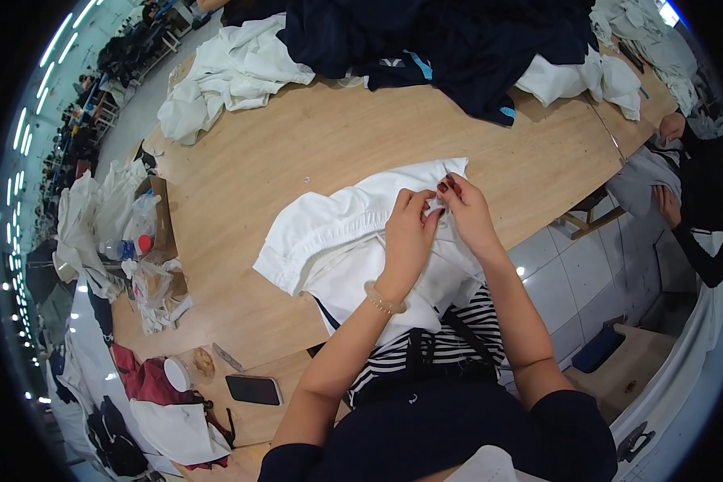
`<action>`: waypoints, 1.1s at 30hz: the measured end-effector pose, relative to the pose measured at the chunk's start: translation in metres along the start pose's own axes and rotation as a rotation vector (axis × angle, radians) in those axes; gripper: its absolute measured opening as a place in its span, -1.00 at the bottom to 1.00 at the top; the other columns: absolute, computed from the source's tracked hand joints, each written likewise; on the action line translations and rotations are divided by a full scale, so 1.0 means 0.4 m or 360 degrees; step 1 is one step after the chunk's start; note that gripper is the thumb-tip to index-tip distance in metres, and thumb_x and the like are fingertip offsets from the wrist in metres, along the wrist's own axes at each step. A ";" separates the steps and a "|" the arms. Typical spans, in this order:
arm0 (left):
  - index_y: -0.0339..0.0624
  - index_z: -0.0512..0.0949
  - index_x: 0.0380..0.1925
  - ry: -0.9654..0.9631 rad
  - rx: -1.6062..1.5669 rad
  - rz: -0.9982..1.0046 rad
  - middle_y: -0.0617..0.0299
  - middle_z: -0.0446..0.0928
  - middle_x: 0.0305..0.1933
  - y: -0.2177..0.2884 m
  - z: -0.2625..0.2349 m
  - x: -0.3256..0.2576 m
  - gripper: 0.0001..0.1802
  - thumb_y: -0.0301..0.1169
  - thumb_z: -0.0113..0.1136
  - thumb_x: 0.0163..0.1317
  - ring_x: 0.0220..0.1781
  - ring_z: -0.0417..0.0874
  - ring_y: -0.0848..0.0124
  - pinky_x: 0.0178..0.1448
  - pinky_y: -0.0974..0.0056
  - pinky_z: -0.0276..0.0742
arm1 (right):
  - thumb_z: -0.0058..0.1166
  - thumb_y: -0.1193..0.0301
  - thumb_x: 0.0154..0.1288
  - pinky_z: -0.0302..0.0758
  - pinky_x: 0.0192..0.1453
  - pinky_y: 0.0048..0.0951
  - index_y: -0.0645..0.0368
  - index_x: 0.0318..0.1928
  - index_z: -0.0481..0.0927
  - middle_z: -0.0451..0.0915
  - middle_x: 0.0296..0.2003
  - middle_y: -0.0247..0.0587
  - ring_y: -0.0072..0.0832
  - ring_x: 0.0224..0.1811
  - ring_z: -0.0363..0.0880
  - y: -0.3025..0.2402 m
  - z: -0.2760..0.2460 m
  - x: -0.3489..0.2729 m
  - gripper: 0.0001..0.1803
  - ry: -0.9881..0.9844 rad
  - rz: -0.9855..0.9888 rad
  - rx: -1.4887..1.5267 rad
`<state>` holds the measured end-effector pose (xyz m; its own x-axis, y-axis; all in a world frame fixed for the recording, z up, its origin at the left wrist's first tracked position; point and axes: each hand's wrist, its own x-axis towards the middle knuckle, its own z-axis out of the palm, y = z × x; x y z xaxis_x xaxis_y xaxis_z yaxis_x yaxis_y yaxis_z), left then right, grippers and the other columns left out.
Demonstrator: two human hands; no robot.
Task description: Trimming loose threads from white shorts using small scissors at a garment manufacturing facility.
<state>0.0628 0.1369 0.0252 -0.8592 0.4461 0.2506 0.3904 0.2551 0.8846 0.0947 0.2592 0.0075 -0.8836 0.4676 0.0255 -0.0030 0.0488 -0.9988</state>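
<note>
A white garment (329,217) with a gathered elastic band lies partly on the wooden table and partly over my lap. My left hand (410,237), with a beaded bracelet at the wrist, pinches the cloth near its right end. Close beside it, my right hand (470,217) has its fingertips closed on the same part of the garment. The fingertips of both hands nearly meet there. Whether a small tool or thread is also between the right fingers is too small to make out.
The table (241,185) bears a dark navy cloth heap (442,40) and a white cloth pile (241,68) at the far side. A phone (254,390) lies near left, by a white round lid (177,374). Another person's hand (668,205) works at the right, beyond a stool (590,217).
</note>
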 end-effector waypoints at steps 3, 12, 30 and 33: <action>-0.25 0.57 -0.31 0.0118 0.0261 0.0082 0.11 0.49 -0.29 -0.010 0.016 0.000 -0.90 -0.51 0.20 0.16 -0.38 0.57 0.11 -0.30 0.16 0.48 | 0.02 0.48 0.35 0.43 -0.23 -0.50 0.29 -0.28 0.43 0.47 -0.43 -0.26 -0.57 -0.35 0.46 -0.005 0.012 -0.015 -0.88 0.0036 -0.0281 -0.0548; -0.31 0.50 -0.34 0.0222 0.0248 0.0115 0.07 0.59 -0.45 -0.053 -0.007 0.044 -0.96 -0.55 0.11 0.26 -0.58 0.59 0.36 -0.47 0.29 0.44 | 0.09 0.59 0.24 0.46 -0.14 -0.49 0.26 -0.21 0.43 0.51 -0.33 -0.24 -0.52 -0.21 0.53 -0.044 -0.096 -0.027 -0.86 0.0043 -0.0140 -0.0201; -0.30 0.48 -0.37 0.0133 0.0189 0.0005 0.13 0.57 -0.49 -0.030 -0.014 0.050 -0.94 -0.54 0.09 0.28 -0.64 0.52 0.44 -0.52 0.33 0.38 | 0.27 0.49 -0.02 0.36 -0.24 -0.33 0.22 -0.38 0.53 0.50 -0.42 -0.26 -0.26 -0.31 0.38 -0.057 -0.075 -0.008 -0.81 0.0065 -0.0878 -0.1304; -0.30 0.48 -0.37 0.0144 0.0196 0.0029 0.13 0.57 -0.49 -0.036 -0.010 0.049 -0.95 -0.54 0.10 0.27 -0.64 0.52 0.43 -0.52 0.33 0.38 | 0.24 0.45 0.01 0.33 -0.20 -0.35 0.13 -0.38 0.51 0.47 -0.40 -0.32 -0.31 -0.28 0.39 -0.045 -0.075 -0.006 -0.83 0.0053 -0.0863 -0.1306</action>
<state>0.0389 0.1385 0.0188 -0.8757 0.3741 0.3054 0.4391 0.3534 0.8260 0.1112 0.2838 0.0268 -0.8449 0.2247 0.4855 -0.0669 0.8559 -0.5127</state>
